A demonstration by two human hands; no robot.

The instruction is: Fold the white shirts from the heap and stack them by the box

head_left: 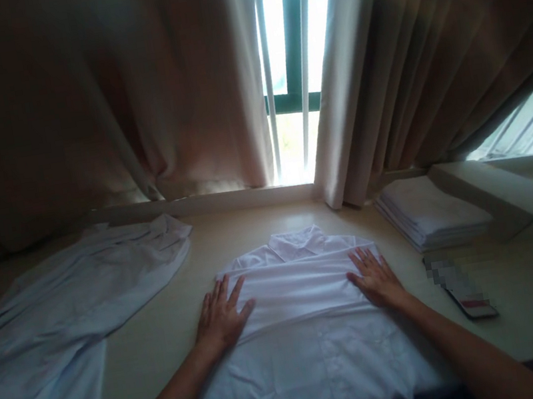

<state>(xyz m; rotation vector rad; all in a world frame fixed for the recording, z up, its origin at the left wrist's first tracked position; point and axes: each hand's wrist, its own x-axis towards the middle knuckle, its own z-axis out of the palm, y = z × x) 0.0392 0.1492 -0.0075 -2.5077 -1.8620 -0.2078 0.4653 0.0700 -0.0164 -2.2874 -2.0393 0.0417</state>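
A white collared shirt (pixel 306 291) lies in front of me, its collar at the far end and a folded edge running across just below the collar. My left hand (pixel 224 314) rests on the shirt's left side, fingers spread. On the right side lies my right hand (pixel 372 277), its fingers also apart and flat on the cloth. Neither hand grips anything that I can see. The near part of the shirt is wrinkled and reaches the table's front edge.
More white clothing (pixel 74 297) is spread loosely on the table (pixel 154 352) at the left. At the right are a stack of folded white cloth (pixel 434 206), a box-like block (pixel 507 188) and a phone (pixel 463 290). Curtains (pixel 210 100) and a barred window (pixel 293 67) stand behind.
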